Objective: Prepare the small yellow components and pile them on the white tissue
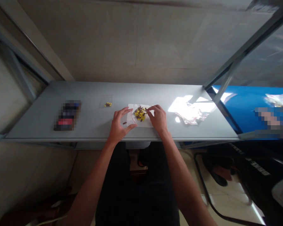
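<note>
A small heap of yellow and brown pieces [140,113] lies on a white sheet [148,122] near the front of a grey table [89,94]. My left hand [119,125] is at the sheet's left edge, holding a small clear bag [129,119] between thumb and fingers; one brown piece shows inside it. My right hand [157,117] rests on the sheet's right side, its thumb and forefinger pinched on a small brown piece at the heap's edge.
A clear bag with a few yellow pieces [106,102] lies further back on the left. A dark blurred object [68,115] sits at the left. Crumpled clear bags [191,116] lie to the right, beside a blue surface [245,103]. A metal frame post [226,78] rises at the right.
</note>
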{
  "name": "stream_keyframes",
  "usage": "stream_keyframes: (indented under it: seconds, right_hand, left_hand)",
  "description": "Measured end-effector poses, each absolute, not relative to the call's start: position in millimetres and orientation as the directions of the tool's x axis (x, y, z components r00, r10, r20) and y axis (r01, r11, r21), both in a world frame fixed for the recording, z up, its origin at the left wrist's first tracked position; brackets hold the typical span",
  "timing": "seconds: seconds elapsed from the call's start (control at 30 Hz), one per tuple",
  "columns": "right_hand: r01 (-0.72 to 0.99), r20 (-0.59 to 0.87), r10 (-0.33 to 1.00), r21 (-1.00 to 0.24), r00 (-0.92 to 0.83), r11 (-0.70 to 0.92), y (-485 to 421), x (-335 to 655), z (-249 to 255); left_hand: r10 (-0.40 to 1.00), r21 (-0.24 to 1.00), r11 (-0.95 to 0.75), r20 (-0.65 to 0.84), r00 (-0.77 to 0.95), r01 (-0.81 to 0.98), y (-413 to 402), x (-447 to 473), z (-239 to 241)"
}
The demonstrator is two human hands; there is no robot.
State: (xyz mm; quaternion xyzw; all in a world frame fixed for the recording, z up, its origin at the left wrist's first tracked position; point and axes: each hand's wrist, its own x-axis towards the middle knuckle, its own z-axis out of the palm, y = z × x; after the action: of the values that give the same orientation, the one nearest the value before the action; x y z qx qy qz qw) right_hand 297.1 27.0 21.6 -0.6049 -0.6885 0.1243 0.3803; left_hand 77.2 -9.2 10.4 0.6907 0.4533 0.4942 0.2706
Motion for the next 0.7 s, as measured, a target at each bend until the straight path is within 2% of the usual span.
stream_keyframes:
  seconds: [0.17,0.37,0.47,0.57,0.63,0.7]
  right_hand:
    - [0.574,0.343,0.915,-0.714,-0.213,0.401,6,287,47]
    - [0.642,0.319,0.884,-0.609,-0.34,0.467,4,269,58]
    - [0.593,0.345,0.866,-0.632,-0.361,0.499,9,265,55]
    - [0.548,0.385,0.895,-0.71,-0.225,0.443,12,276,50]
    - [0.606,0.38,0.924,-0.724,-0.048,0.329,13,292,45]
    - [0.687,0.348,0.936,-0.69,0.04,0.227,13,307,40]
  left_hand:
    - [0.917,0.868,-0.398,0.389,0.09,0.298,-10,80,9]
    - [0.896,0.829,-0.442,0.426,0.125,0.342,-10,79,10]
    - [0.873,0.78,-0.481,0.469,0.135,0.401,-9,78,11]
    - [0.872,0.784,-0.48,0.474,0.12,0.394,-8,77,10]
    - [0.875,0.798,-0.477,0.472,0.11,0.37,-7,77,8]
    - [0.874,0.803,-0.478,0.474,0.105,0.355,-7,77,7]
